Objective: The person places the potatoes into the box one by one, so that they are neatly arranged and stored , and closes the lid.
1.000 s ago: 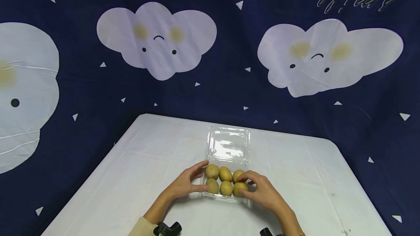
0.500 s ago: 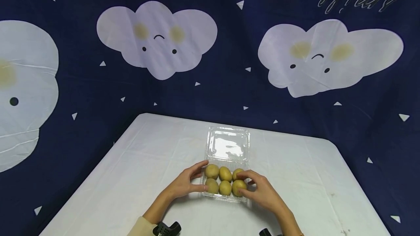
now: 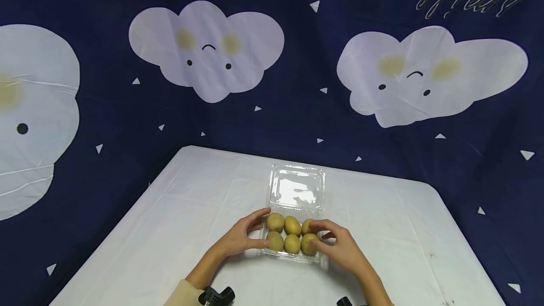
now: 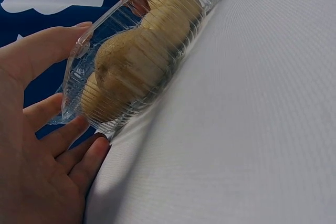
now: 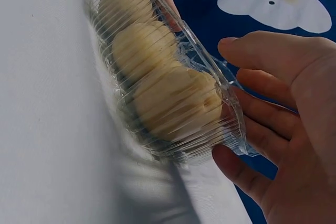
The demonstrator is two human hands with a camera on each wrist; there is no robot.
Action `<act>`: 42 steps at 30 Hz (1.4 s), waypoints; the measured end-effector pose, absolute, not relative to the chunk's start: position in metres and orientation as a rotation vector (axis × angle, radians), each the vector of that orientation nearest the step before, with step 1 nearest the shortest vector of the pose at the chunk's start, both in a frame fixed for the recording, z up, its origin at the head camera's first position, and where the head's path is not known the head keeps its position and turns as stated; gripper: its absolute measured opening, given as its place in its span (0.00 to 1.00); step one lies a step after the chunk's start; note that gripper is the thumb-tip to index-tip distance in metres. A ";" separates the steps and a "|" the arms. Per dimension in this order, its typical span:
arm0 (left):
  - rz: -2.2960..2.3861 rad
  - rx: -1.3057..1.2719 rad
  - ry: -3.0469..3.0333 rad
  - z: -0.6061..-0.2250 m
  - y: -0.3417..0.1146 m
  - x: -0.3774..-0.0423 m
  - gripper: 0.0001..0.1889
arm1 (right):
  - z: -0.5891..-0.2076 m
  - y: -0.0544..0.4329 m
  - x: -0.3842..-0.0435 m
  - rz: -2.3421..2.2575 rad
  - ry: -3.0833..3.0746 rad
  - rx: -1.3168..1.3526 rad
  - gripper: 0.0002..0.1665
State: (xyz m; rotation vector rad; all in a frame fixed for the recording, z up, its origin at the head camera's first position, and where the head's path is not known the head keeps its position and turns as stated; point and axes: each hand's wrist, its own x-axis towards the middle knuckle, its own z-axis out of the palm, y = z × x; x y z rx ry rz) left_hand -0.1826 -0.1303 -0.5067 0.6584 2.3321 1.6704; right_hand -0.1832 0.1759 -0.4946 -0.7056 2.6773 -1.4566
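A clear plastic clamshell box (image 3: 293, 257) lies on the table, its lid (image 3: 296, 187) folded back. Inside are two rows of yellow-brown oval fruits (image 3: 292, 243), seemingly kiwis. My left hand (image 3: 238, 237) rests at the box's left end, fingers spread. In the left wrist view, its thumb tip meets the rim and other fingertips lie by the ribbed wall. At the right end, my right hand (image 3: 342, 247) has its thumb and index finger over the front and back right kiwis. The right wrist view shows loosely bent fingers (image 5: 262, 103) beside the box's end, the thumb apart from the kiwis.
A white cloth covers the table (image 3: 204, 192), whose far edge meets a dark blue curtain (image 3: 297, 122) printed with clouds. Dark wrist cameras (image 3: 216, 295) sit on both forearms near the bottom of the head view.
The front right kiwi has shifted slightly left within the box. My right hand has moved a little to the right, loosening from that kiwi. The left hand stays in place.
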 end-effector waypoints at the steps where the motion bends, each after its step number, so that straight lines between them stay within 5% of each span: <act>1: 1.664 0.659 2.327 -0.503 -0.130 -0.181 0.44 | -0.494 0.176 -0.183 -1.466 2.670 -0.683 0.25; 21: 1.693 0.679 2.307 -0.488 -0.128 -0.177 0.38 | -0.491 0.184 -0.187 -1.553 2.781 -0.771 0.24; 42: 1.782 0.554 2.320 -0.507 -0.130 -0.197 0.33 | -0.499 0.204 -0.206 -1.435 2.857 -0.457 0.43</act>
